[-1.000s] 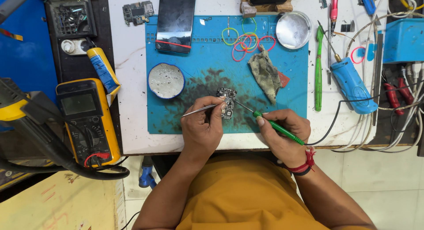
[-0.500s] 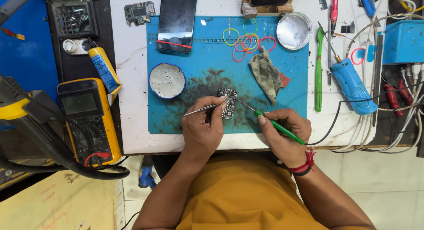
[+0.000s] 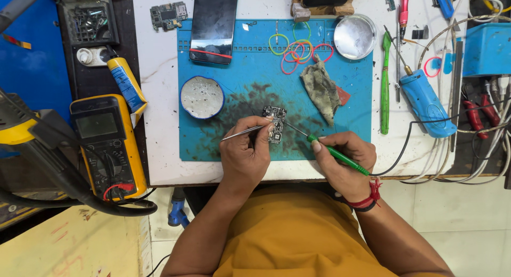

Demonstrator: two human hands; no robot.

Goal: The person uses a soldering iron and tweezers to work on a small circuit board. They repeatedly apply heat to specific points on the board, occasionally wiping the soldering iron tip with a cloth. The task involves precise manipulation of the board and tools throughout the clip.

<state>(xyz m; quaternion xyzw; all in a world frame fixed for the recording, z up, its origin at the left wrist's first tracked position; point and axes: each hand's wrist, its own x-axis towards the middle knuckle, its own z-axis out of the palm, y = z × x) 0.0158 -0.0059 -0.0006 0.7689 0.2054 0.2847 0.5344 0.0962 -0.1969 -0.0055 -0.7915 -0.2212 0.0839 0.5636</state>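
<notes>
On the white desk (image 3: 159,122) lies a blue mat (image 3: 239,69), stained dark near its near edge, where a small circuit board (image 3: 275,123) rests. Left hand (image 3: 246,155) is closed around metal tweezers (image 3: 242,132) beside the board; right hand (image 3: 346,160) grips a green soldering iron (image 3: 335,154), tip at the board.
</notes>
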